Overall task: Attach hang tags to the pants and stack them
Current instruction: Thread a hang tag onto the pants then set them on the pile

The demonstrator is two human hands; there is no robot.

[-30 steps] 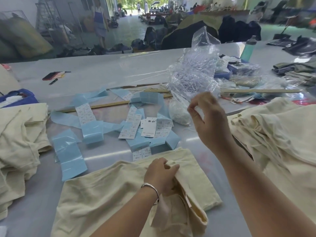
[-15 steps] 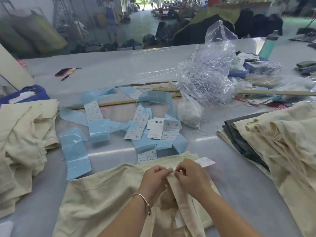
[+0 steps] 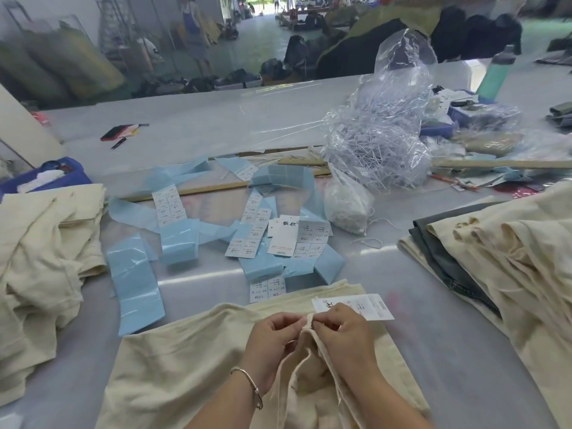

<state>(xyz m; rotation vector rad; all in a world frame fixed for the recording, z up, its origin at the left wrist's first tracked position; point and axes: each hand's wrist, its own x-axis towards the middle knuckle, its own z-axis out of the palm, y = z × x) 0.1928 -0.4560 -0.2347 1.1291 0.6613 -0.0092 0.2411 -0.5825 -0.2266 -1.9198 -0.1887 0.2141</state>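
Cream pants (image 3: 185, 360) lie flat on the table in front of me. My left hand (image 3: 274, 335) pinches a raised fold of the waistband (image 3: 308, 320). Right beside it, my right hand (image 3: 343, 331) pinches the same fold, and a white hang tag (image 3: 371, 306) sticks out past its fingers. Whether a string is held I cannot tell. Loose white tags and size stickers (image 3: 280, 235) lie among light blue backing strips (image 3: 133, 277) beyond the pants.
A heap of cream pants (image 3: 40, 261) lies on the left, and a stack of cream and grey pants (image 3: 501, 261) on the right. A clear bag of plastic fasteners (image 3: 377, 144), a small bag of strings (image 3: 346, 205), wooden sticks (image 3: 216, 188) and a green bottle (image 3: 496, 74) stand farther back.
My right hand came down from above the table to the waistband, bringing a white hang tag. Both hands now pinch the fold together. The view has shifted slightly.
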